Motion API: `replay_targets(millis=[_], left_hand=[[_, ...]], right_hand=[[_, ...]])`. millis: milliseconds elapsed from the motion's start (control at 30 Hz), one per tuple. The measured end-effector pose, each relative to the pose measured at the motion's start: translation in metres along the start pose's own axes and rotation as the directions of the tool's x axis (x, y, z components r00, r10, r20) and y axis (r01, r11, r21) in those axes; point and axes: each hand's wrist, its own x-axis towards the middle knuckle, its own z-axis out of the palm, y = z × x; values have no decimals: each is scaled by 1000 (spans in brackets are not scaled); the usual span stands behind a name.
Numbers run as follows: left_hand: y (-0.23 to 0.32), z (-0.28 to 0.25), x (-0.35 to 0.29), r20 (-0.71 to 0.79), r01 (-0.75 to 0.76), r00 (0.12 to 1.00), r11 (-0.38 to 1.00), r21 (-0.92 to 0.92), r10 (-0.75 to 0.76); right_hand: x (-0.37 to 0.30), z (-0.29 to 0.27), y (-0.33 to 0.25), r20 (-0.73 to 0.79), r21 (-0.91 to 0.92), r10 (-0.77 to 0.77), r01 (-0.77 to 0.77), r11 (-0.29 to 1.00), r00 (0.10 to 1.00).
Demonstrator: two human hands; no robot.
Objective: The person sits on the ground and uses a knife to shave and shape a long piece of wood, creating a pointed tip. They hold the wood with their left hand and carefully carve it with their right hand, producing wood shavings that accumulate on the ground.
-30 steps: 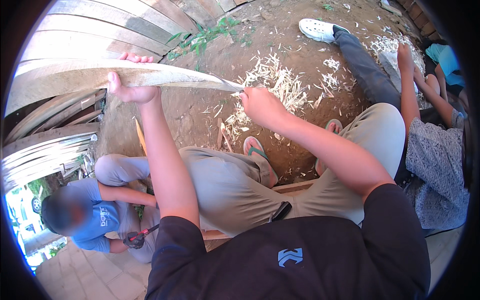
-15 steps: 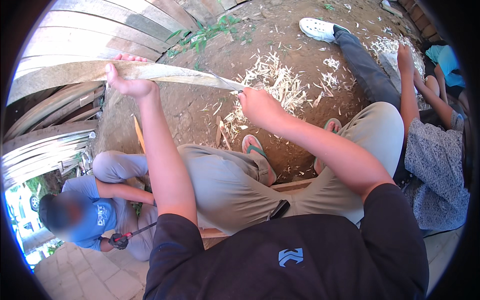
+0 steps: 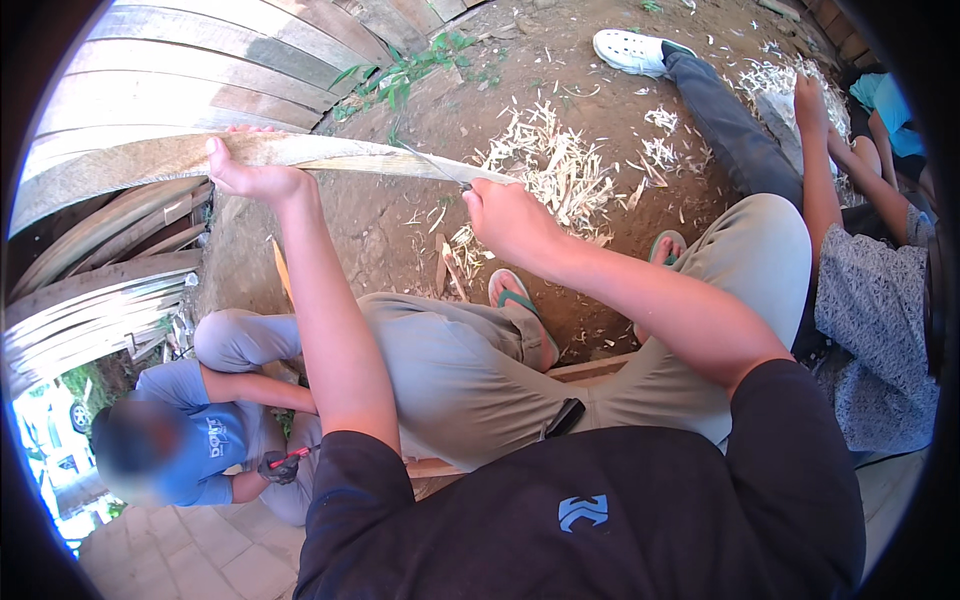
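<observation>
A: Outdoors here, bare earth ground point(image 3: 400, 215) underfoot, weathered wooden planks point(image 3: 170, 60) stacked along the left, and pale wood shavings point(image 3: 545, 170) scattered across the dirt in front of the seated person.

B: Start at the left for me. What's the left hand doing?

A: The left hand point(image 3: 250, 178) is stretched out and up, closed around a long pale slat point(image 3: 330, 152), thumb over the top edge, palm cupping it from below. That slat runs almost level across the view, its long axis left to right, broad at the far left and tapering to a thin point toward the right.

B: And the other end?

A: The right hand point(image 3: 510, 215) sits at that tapered tip, fist clamped on a knife handle, and a thin blade point(image 3: 430, 163) reaches leftward from it along the slat's upper face. So the two hands are well apart, one at each part of the strip, with the right hand nearer the body and the left out at arm's length.

B: How does the slat look?

A: Light, fibrous, shaved clean on top, slightly bowed, held up off the ground above the knees.

B: Anyone else about?

A: A person in a blue shirt point(image 3: 205, 440) crouches lower left, and another person's arm point(image 3: 820, 170) reaches out at the right, beside a white shoe point(image 3: 630, 50).
</observation>
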Motion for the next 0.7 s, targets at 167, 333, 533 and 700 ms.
replay_targets(millis=[167, 333, 533, 700], left_hand=[[1, 6, -5, -22, -97, 995, 993, 66, 98], [13, 25, -19, -55, -96, 993, 987, 127, 104], [22, 33, -30, -75, -74, 993, 973, 218, 92], [23, 37, -36, -56, -70, 995, 984, 167, 80]], right_hand=[[1, -2, -4, -44, -10, -36, 36, 999, 998], [4, -4, -1, -42, 12, -34, 34, 999, 999], [7, -3, 1, -34, 18, 0, 1, 1000, 999], [10, -8, 10, -16, -24, 15, -16, 1000, 1000]])
